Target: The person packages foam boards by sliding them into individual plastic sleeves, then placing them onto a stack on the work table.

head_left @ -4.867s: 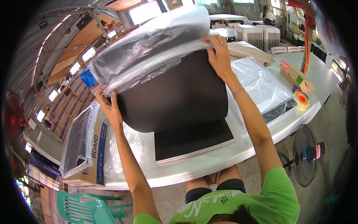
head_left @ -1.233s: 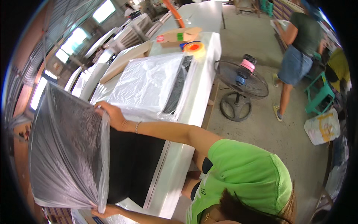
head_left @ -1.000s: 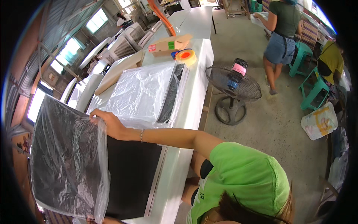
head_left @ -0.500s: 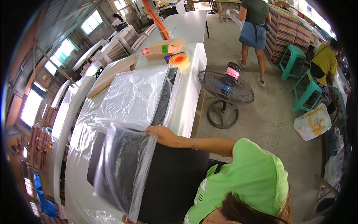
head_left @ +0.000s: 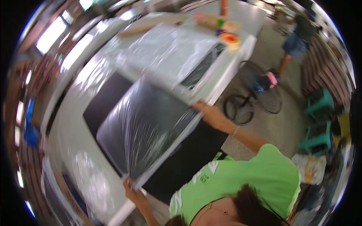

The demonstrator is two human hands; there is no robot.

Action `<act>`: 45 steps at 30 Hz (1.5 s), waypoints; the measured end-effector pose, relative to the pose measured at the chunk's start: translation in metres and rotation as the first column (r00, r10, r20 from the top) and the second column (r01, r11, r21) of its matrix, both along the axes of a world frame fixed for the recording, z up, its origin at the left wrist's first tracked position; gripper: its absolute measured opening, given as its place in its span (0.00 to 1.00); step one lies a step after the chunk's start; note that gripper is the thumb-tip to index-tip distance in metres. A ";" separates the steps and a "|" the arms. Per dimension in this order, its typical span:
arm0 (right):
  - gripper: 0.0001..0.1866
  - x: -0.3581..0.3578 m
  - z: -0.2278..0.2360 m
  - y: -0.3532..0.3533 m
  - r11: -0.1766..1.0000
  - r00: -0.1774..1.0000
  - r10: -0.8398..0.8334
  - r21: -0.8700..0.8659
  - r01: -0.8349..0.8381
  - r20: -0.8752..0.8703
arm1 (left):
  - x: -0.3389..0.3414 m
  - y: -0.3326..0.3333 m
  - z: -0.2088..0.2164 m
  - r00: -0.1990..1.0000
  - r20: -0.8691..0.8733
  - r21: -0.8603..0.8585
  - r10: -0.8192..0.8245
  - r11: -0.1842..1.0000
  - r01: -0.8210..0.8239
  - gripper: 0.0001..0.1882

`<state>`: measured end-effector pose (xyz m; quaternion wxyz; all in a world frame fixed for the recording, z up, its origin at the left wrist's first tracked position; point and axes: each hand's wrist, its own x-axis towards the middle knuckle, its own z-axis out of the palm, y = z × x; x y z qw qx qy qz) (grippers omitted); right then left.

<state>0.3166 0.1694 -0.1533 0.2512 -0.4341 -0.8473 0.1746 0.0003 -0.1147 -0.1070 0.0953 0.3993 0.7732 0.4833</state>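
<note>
A clear plastic bag or sheet is stretched between my two hands, creased and shiny over a dark surface. My left hand is closed on its near left corner, fingers pinched. At the far right corner, my right hand grips the edge with fingers closed. Beneath lies a black flat panel, which shows on both sides of the plastic. Whether anything is inside the plastic I cannot tell. Farther back rests a stack of clear plastic bags with a black strip along its right side.
On the table's far end are a roll of yellow tape and a cardboard box. A standing fan is beside the table's right edge. Green stools, a white sack and a person are at right.
The view has turned and blurred, shifting the table scene. My left hand has come into fuller view, and the plastic is now spread wider and tauter between both hands.
</note>
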 end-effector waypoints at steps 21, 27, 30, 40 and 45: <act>0.36 0.073 0.023 -0.066 0.900 0.976 0.212 -0.380 -0.213 -0.043 | 0.088 -0.106 -0.020 0.979 -0.203 -0.311 0.017 0.947 -0.081 0.19; 0.32 0.102 0.008 -0.067 0.908 0.910 0.409 -0.071 -0.413 -0.066 | 0.103 -0.135 -0.038 0.989 -0.145 -0.373 -0.031 0.928 -0.026 0.18; 0.27 0.132 -0.008 -0.053 0.922 0.925 0.377 -0.113 -0.370 0.049 | 0.094 -0.184 -0.106 0.984 -0.177 -0.340 -0.036 0.940 -0.027 0.19; 0.34 0.047 0.044 -0.022 0.342 0.970 0.018 -0.910 -0.233 -0.241 | 0.064 -0.113 -0.088 0.601 0.796 -0.036 0.072 0.997 -0.073 0.29; 0.38 0.024 0.041 -0.030 0.647 0.917 0.200 -0.656 -0.388 -0.344 | 0.098 -0.104 -0.084 0.708 0.685 -0.060 0.173 0.981 -0.183 0.33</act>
